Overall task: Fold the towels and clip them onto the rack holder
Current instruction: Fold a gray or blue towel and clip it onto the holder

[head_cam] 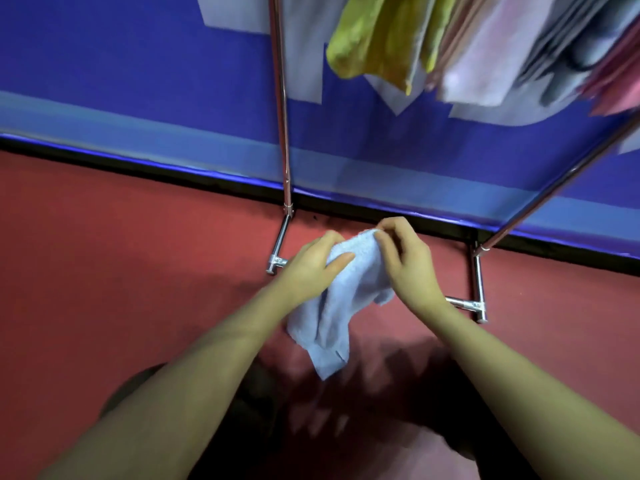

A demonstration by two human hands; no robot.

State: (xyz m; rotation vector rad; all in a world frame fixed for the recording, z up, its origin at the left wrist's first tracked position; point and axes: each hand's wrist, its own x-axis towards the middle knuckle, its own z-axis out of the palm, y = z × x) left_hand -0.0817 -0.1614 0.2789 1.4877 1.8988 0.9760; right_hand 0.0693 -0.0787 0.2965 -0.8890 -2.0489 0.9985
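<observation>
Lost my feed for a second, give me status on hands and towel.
Left hand and right hand both grip the light blue towel, bunched, unfolded, hanging. Rack ahead, towels already hung. Nothing in the way.

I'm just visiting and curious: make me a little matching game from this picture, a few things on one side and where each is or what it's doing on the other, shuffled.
Things:
1. light blue towel
2. yellow towel
3. left hand
4. rack foot

Places or states:
A. hangs at the top, on the rack
B. stands on the red floor, to the right of the hands
C. held in the air between both hands
D. thumb lies across the front of the blue cloth

Pairs: 1-C, 2-A, 3-D, 4-B
</observation>
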